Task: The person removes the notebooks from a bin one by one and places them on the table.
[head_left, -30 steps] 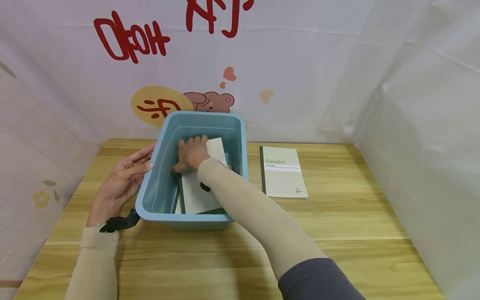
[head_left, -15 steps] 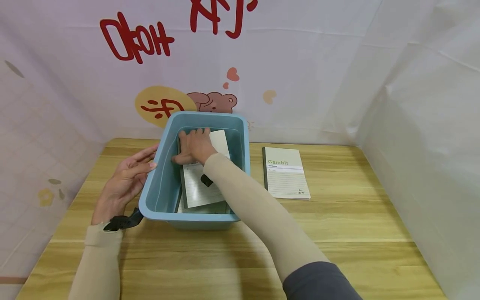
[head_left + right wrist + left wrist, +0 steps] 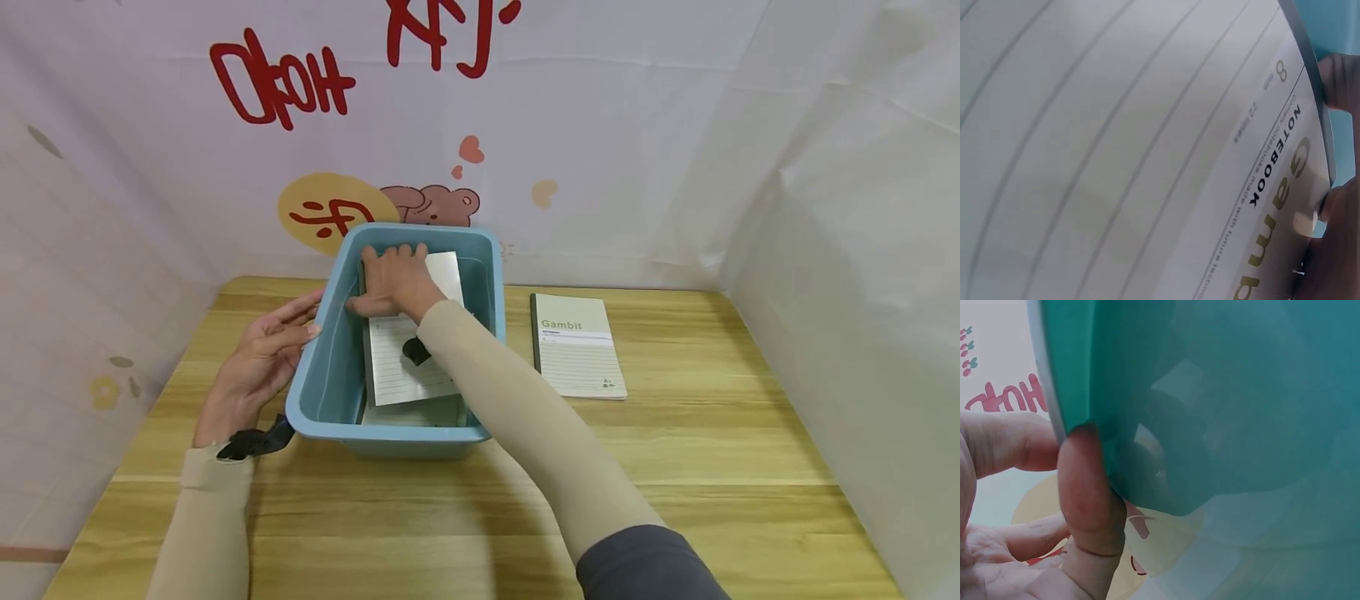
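A light blue plastic bin [image 3: 405, 432] stands on the table, tilted slightly in the head view. At its left rim my left hand [image 3: 262, 358] pinches the edge; the thumb [image 3: 1088, 481] shows against the bin in the left wrist view. Inside the bin, my right hand [image 3: 397, 282] holds a white lined notebook [image 3: 401, 379] by its dark spine and far end. Printed words fill part of that cover [image 3: 1210, 150] in the right wrist view. Another notebook [image 3: 416, 414] lies beneath it, mostly covered.
A separate "Gambit" notebook [image 3: 577, 350] lies on the wooden table [image 3: 675, 467] to the right of the bin. A printed white cloth [image 3: 622, 125] hangs behind, and more white sheeting [image 3: 877, 250] stands at the right side.
My right hand and the notebook have shifted toward the bin's far end, uncovering more of the notebook beneath. The left hand stays on the rim; the whole view drifts slightly.
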Motion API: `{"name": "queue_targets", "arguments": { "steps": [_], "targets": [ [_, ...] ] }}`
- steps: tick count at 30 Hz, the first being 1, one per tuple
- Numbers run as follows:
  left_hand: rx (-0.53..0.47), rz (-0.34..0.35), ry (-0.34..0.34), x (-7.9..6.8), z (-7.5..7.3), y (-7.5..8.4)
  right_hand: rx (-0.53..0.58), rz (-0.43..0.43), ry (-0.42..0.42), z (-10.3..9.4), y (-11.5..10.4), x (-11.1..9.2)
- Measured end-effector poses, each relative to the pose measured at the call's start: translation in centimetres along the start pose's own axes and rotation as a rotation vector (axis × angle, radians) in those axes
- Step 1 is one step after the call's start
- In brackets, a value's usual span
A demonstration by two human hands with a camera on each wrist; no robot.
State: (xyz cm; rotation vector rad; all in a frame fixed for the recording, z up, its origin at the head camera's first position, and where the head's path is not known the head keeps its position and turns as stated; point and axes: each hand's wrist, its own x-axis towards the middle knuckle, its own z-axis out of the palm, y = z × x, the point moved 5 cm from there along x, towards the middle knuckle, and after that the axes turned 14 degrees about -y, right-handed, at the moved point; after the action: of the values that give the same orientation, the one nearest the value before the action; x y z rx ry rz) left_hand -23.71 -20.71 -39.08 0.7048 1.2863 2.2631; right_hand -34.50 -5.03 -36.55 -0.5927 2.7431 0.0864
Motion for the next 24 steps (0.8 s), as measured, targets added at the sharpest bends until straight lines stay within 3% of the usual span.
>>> {"name": "queue_targets", "arguments": {
  "steps": [17, 24],
  "targets": [
    [0.015, -0.012, 0.041, -0.2, -0.1, 0.1, 0.051, -0.058, 0.038, -3.1, -0.1, -0.9],
    [0.021, -0.007, 0.043, 0.0, 0.1, 0.0, 0.073, -0.084, 0.090, -5.1, 0.1, -2.7]
  ]
}}
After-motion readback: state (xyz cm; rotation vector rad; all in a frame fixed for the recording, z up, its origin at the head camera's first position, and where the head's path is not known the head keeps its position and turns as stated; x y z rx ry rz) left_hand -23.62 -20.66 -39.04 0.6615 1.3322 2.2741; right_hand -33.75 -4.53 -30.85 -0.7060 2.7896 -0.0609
